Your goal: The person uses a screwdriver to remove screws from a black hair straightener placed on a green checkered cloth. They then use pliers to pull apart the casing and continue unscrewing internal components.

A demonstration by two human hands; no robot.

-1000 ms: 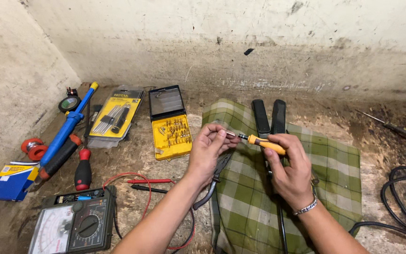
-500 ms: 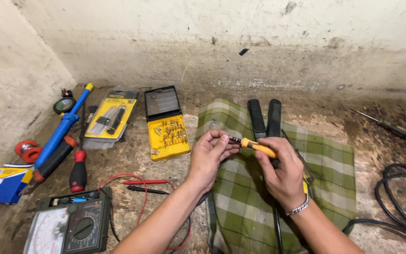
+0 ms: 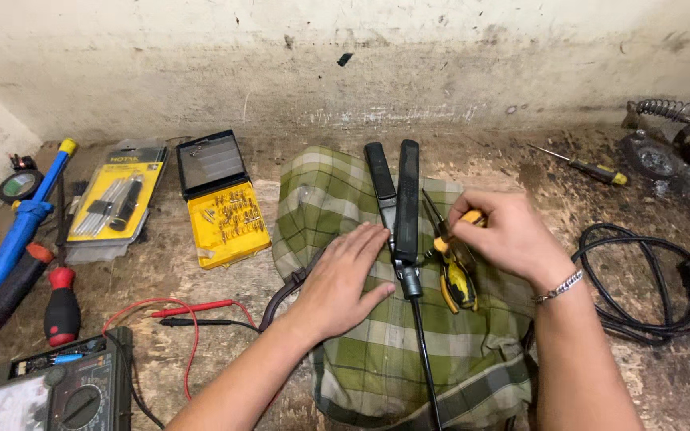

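two hands, left hand (image 3: 343, 279) flat on checked cloth (image 3: 409, 351), right hand (image 3: 503, 235) pinching yellow screwdriver (image 3: 473, 217)

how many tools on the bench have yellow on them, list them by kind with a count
Screwdrivers with a yellow handle: 2, one under the right hand at and one near the wall
Yellow-handled pliers: 1
Yellow bit case: 1
Yellow-carded tool pack: 1
Blue desoldering pump with a yellow tip: 1
Total: 6
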